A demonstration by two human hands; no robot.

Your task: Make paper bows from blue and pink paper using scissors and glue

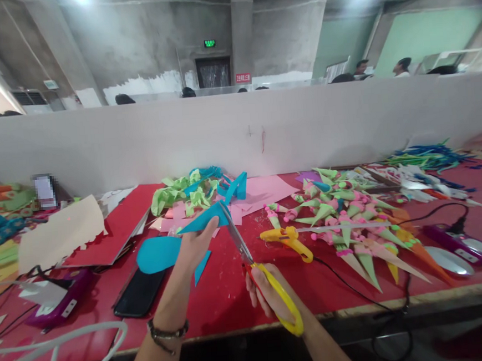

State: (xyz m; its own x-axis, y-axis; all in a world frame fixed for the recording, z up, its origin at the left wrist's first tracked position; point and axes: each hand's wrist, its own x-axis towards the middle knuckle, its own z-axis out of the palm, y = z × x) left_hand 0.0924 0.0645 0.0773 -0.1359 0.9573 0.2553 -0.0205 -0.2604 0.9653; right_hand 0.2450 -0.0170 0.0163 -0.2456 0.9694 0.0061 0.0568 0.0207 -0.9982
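My left hand [198, 242] is closed on a folded piece of blue paper [204, 219], its thumb pressed on top. In my right hand [264, 290] is a pair of scissors [284, 302] with yellow and red handles. The scissor blades point up and away, their tips at the right edge of the blue paper; whether they have cut into it I cannot tell. A rounded blue paper piece [157, 254] lies left of my left wrist, partly over a black phone [139, 291]. A small blue scrap lies just right of that wrist.
A yellow glue gun [287, 241] lies right of the scissors, its cord trailing to the front edge. Beyond it are many paper cones [344, 217]. Green and blue scraps [183, 193] pile up behind my hands. Purple power strips [62, 300] sit at both sides, before a white partition [171, 136].
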